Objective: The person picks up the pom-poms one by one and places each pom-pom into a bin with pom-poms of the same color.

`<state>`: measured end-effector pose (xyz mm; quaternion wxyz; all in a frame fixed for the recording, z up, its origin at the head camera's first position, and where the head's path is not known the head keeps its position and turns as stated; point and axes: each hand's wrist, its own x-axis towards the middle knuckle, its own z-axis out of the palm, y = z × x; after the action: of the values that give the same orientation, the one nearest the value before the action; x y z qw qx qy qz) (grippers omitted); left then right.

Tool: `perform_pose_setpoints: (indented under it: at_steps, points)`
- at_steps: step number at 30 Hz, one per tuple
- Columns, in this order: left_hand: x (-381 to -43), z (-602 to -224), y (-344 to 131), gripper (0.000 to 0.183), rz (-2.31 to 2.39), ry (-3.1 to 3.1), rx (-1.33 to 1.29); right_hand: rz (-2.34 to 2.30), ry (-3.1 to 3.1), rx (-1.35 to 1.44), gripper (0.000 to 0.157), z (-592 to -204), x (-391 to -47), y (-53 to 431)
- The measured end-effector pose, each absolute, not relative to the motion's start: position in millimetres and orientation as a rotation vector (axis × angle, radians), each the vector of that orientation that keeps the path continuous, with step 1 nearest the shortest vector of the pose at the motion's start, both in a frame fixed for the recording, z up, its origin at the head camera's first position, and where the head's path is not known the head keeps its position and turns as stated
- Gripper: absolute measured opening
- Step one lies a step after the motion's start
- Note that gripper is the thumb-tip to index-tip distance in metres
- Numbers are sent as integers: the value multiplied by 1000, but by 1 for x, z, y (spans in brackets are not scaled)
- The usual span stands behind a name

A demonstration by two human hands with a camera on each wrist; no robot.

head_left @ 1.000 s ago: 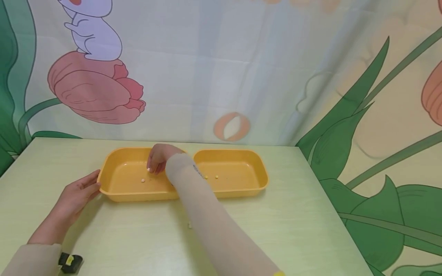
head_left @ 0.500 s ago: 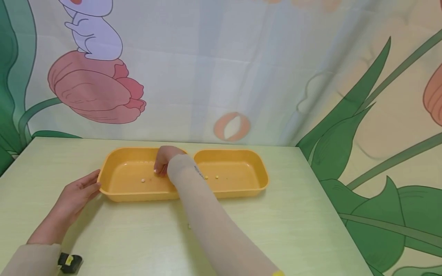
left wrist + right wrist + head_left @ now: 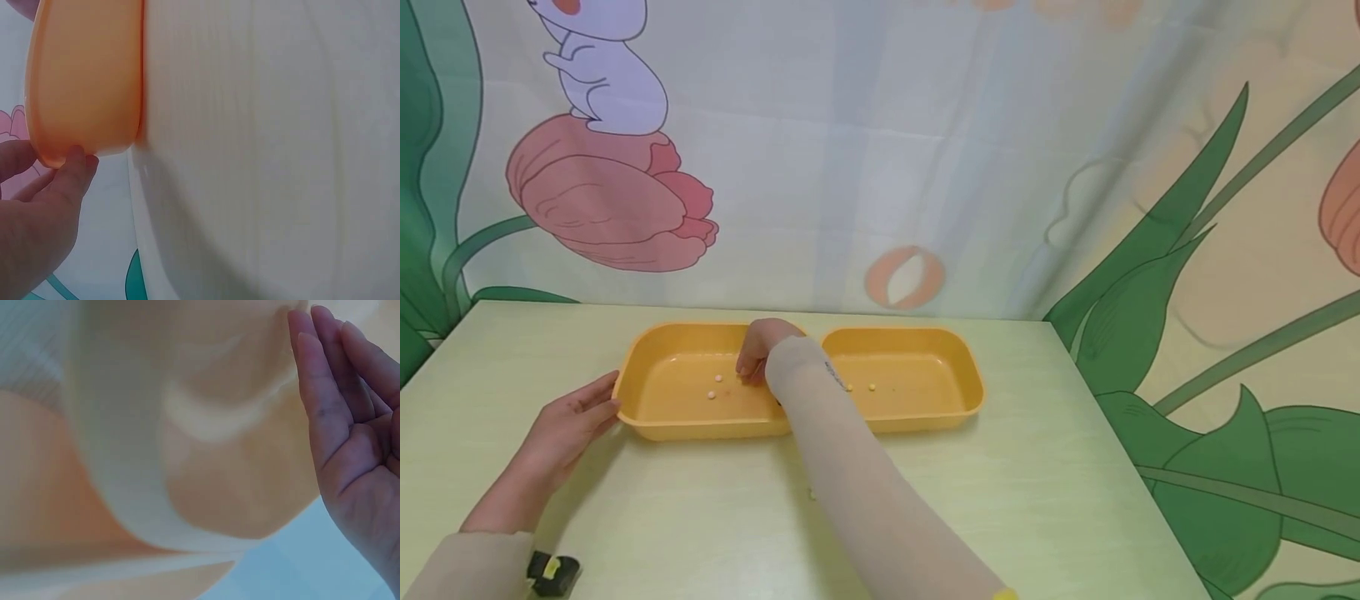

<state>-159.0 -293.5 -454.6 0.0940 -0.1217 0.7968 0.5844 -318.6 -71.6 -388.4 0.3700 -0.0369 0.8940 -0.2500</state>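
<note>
My left hand [image 3: 568, 425] holds the left end of the left yellow tray [image 3: 700, 430]. In the left wrist view its thumb [image 3: 75, 165] lies against the tray's wall, with fingers on the other side of the rim. My right hand [image 3: 760, 350] reaches down into the same tray, fingertips near its floor. Its fingers [image 3: 322, 394] look fairly straight in the right wrist view, with no bead visible between them. Two white beads, one upper [image 3: 718, 378] and one lower [image 3: 711, 395], lie left of that hand. A tiny yellow bead [image 3: 739, 381] is at its fingertips.
Beside it stands a right yellow tray [image 3: 925, 421] with small yellow beads [image 3: 872, 387]. A small pale piece [image 3: 812, 494] lies on the table [image 3: 700, 517] beside the right sleeve [image 3: 865, 483]. A printed curtain [image 3: 775, 167] hangs behind. A black strap piece [image 3: 553, 573] is by the left sleeve.
The white bead at my right fingertips now lies apart on the tray floor, left of the hand. My right hand has shifted slightly right. The left hand stays on the rim.
</note>
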Motion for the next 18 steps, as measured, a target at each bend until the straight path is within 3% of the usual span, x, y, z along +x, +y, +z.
perform_pose_setpoints:
  at_steps: [9, 18]
  points:
    - [-160, -455, -292, 63, 1750, 2362, -330, -708, 2251, 34, 7, -368, -318, -77]
    - [-159, -453, -292, 62, 1748, 2355, -334, -891, 2053, -193, 31, -359, -326, -74]
